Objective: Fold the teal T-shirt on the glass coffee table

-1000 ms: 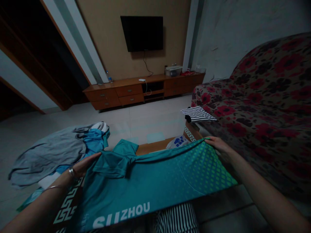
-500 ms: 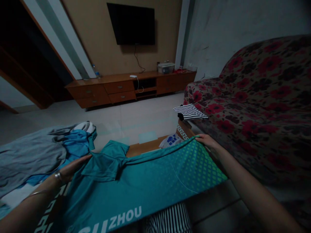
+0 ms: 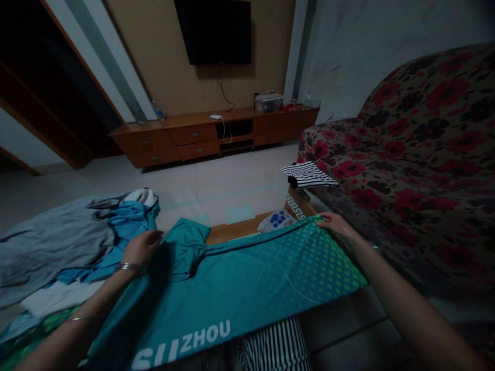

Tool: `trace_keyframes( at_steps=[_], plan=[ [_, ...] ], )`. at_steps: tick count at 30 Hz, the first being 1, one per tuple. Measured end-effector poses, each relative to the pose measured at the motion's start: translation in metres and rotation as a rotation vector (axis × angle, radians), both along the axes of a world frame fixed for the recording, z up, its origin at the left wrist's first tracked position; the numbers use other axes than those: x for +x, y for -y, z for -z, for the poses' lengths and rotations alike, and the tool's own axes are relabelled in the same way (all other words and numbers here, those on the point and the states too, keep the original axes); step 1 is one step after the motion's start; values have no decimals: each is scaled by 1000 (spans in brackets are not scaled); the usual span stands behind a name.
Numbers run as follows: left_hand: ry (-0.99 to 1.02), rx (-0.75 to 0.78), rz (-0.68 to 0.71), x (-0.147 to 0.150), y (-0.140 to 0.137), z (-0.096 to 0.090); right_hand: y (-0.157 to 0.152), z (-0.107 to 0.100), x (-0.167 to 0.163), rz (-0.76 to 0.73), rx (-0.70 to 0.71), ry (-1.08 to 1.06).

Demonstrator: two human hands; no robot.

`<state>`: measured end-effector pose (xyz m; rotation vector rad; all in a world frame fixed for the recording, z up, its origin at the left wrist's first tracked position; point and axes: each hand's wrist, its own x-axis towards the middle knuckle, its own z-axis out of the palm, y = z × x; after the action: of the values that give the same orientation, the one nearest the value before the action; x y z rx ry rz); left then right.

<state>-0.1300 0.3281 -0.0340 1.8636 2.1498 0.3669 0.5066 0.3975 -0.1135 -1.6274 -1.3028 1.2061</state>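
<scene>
A teal T-shirt (image 3: 232, 283) with white lettering and a green dotted hem lies folded lengthwise across a low surface in front of me. My left hand (image 3: 142, 248), wearing a bracelet, is at the shirt's shoulder end beside the sleeves. Its fingers are curled together at the cloth, and their tips are partly hidden. At the opposite end, my right hand (image 3: 333, 223) pinches the far corner of the green hem between thumb and fingers. Black-and-white striped cloth (image 3: 276, 346) shows below the shirt's near edge.
To the left is a heap of grey, blue and white clothes (image 3: 58, 242). A cardboard box edge (image 3: 232, 229) and plastic bag (image 3: 276, 220) lie beyond the shirt. Striped folded cloth (image 3: 311, 175) sits by the floral sofa (image 3: 410, 154). A TV cabinet (image 3: 193, 136) stands behind.
My left hand has moved up and right over the shirt's shoulder, covering part of the near sleeve. The right hand keeps its hold on the hem. The view has tilted slightly down.
</scene>
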Motion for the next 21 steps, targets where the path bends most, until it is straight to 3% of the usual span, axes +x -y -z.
trace_keyframes(
  at_steps=[4,7,12,16,21],
  plan=[
    [-104,51,413,62,8,2,0,3,-1,65,82,131],
    [-191,23,566,101,11,8,-2,4,-2,88,111,177],
    [-314,-96,565,118,5,9,-3,7,-6,120,22,64],
    [-179,-225,484,103,-10,0,0,10,-7,138,58,11],
    [-40,-193,381,84,-29,1,0,11,-9,132,94,28]
  ],
)
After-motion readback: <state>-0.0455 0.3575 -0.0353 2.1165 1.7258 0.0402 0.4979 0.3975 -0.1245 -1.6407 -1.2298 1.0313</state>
